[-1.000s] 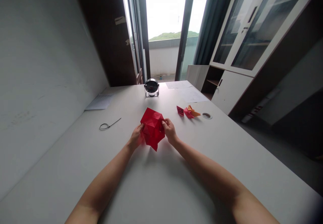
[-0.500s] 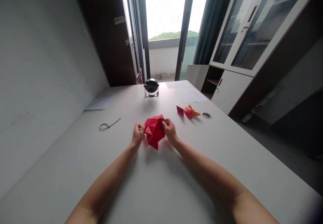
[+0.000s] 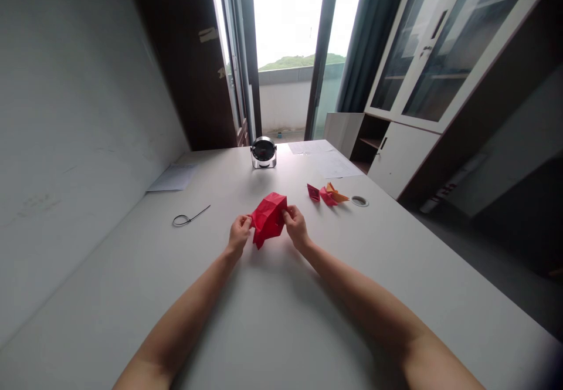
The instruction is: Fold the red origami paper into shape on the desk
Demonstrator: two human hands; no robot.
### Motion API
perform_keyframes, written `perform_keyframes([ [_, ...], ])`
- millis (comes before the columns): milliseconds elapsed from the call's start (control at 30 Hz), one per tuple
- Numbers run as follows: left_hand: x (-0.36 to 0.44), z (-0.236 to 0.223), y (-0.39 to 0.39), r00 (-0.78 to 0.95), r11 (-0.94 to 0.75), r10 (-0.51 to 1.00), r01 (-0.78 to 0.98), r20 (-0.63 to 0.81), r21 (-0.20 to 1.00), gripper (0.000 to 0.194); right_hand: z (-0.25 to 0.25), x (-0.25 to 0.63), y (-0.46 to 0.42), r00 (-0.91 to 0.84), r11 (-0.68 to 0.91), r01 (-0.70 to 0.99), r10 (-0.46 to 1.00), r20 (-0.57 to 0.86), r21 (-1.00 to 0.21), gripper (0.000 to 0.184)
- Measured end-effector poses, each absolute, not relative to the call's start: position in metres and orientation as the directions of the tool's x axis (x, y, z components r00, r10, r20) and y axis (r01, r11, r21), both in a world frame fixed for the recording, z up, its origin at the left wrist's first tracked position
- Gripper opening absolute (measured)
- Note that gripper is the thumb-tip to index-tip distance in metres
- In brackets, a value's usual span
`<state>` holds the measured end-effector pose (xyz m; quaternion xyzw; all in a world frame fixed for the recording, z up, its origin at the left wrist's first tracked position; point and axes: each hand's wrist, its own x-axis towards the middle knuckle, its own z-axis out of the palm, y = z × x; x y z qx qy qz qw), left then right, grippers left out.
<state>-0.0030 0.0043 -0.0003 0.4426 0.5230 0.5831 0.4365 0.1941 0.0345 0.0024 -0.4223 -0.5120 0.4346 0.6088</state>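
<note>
A creased sheet of red paper (image 3: 269, 217) is held up over the white table (image 3: 264, 314) between my two hands. My left hand (image 3: 240, 231) pinches its left edge between thumb and fingers. At the right edge, my right hand (image 3: 296, 226) grips the paper the same way, the thumb lying on the near face. Fold lines run across the paper, and a point of it hangs down near the left side. The fingers behind the sheet are partly hidden.
Right of my hands lie folded red and orange paper pieces (image 3: 329, 195) and a roll of tape (image 3: 359, 201). A looped black cable tie (image 3: 191, 216) lies to the left. A round metal-framed device (image 3: 264, 153) stands farther back, with paper sheets (image 3: 336, 165) at the far right.
The red paper has turned between my hands: its lower tip has swung up and to the left, and its top edge is higher. Both hands keep their hold and have barely moved.
</note>
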Motion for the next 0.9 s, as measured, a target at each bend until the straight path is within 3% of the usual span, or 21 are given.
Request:
perform_keyframes([
  [100, -0.019, -0.007, 0.013, -0.36, -0.061, 0.933, -0.117, 0.016, 0.991, 0.03, -0.001, 0.2, 0.042, 0.132, 0.203, -0.139, 0.974, 0.185, -0.969, 0.032],
  [367, -0.03, -0.012, 0.02, -0.435, -0.084, 0.899, -0.07, 0.046, 0.994, 0.022, -0.005, 0.205, 0.046, 0.131, 0.126, -0.136, 0.986, 0.108, -0.983, 0.042],
  [500, -0.028, -0.01, 0.019, -0.478, -0.088, 0.875, 0.004, 0.079, 0.996, 0.018, -0.002, 0.21, 0.043, 0.21, 0.199, 0.13, 0.952, 0.223, -0.971, 0.037],
  [667, -0.028, 0.0, 0.011, -0.513, -0.139, 0.819, 0.258, 0.257, 0.956, 0.013, -0.002, 0.208, 0.04, 0.051, 0.218, 0.567, 0.953, 0.299, -0.794, 0.033],
  [767, -0.023, 0.008, 0.002, -0.337, -0.232, 0.823, 0.537, 0.458, 0.811, 0.015, -0.001, 0.205, 0.036, -0.046, 0.244, 0.737, 0.948, 0.313, -0.63, 0.034],
  [900, -0.008, 0.012, -0.008, 0.039, -0.356, 0.892, 0.673, 0.45, 0.648, 0.02, 0.001, 0.203, 0.031, -0.088, 0.256, 0.805, 0.944, 0.319, -0.536, 0.035],
])
